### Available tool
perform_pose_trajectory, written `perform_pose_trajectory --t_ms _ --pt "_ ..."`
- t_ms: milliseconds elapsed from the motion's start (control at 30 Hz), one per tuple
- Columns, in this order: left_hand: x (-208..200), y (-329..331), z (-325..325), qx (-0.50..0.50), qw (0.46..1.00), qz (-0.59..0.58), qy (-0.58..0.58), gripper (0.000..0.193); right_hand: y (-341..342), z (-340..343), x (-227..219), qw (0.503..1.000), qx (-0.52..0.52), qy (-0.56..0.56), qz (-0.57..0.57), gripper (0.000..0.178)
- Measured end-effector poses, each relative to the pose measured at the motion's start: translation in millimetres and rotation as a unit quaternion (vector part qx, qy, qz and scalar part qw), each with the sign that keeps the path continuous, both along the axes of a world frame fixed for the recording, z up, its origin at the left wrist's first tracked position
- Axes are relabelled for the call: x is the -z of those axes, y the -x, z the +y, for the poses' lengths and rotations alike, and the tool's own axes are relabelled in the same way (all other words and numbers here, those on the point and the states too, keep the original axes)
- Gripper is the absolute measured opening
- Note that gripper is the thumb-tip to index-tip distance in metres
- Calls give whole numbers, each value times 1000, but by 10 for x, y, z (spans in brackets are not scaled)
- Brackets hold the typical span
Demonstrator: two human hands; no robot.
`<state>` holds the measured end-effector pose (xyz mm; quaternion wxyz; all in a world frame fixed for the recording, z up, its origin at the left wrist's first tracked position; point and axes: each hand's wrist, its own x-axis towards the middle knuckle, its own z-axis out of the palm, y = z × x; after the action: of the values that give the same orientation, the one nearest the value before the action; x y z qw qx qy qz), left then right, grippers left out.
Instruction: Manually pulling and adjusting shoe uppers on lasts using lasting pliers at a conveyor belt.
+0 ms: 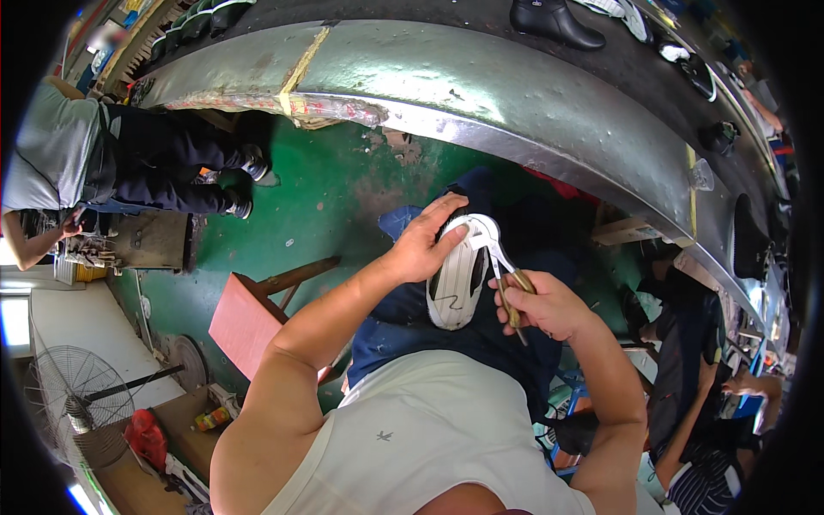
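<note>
A shoe with a whitish underside lies over my lap, its rounded end toward me. A dark wavy mark shows near that end. My left hand is closed round the shoe's far part, with the thumb across it. In my right hand is a pair of pincers with curved silvery jaws and brownish handles. The handles are slightly apart in my grip. The pincers' jaws reach the shoe's edge beside my left thumb; what they bite on is too small to tell.
A metal-sided conveyor bench curves across ahead, carrying a black boot and other footwear. At left are a reddish stool, a standing fan and a person by a machine. Other people work at right.
</note>
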<state>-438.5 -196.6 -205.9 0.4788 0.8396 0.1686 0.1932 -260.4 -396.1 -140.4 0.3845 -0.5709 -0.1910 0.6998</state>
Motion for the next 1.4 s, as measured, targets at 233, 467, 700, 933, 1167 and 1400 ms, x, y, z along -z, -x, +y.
perform_pose_trajectory --t_ms 233,467,700,933,1167,1400 --pt "129 7 80 -5 999 -51 -4 44 186 -9 861 896 -11 -192 -401 18" --pt "16 -29 75 -18 998 -44 -38 42 335 -88 1015 892 57 -219 -391 23" --pt "-288 182 -368 64 991 -120 -5 54 200 -576 588 886 -30 -299 -354 42" --pt "-414 400 -610 91 990 -111 -1 63 322 -687 639 907 146 -303 -255 31" --pt "-480 407 -1032 158 979 -126 -34 80 454 -110 719 888 285 -283 -225 38" --pt "-492 385 -1164 65 995 -66 -41 95 572 -111 703 888 312 -309 -134 37"
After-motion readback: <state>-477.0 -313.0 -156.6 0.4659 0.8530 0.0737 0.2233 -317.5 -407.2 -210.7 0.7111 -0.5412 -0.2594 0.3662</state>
